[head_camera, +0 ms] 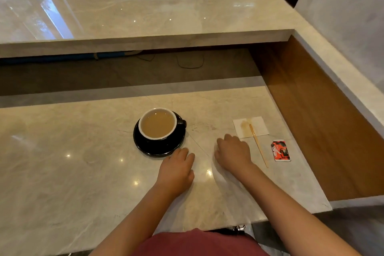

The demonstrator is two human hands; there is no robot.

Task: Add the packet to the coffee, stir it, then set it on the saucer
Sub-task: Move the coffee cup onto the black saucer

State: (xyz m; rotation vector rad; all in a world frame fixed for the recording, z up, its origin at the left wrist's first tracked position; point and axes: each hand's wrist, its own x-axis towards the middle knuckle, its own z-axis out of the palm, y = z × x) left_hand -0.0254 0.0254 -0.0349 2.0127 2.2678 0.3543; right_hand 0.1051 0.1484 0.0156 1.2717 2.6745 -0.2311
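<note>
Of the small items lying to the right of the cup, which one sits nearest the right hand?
The wooden stirrer, lying just right of the right hand with its tip on the stained napkin. The red packet lies farther right, beyond the stirrer.

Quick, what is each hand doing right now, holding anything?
Left hand: open, palm down on the counter, holding nothing.
Right hand: loosely curled, resting on the counter, holding nothing.
</note>
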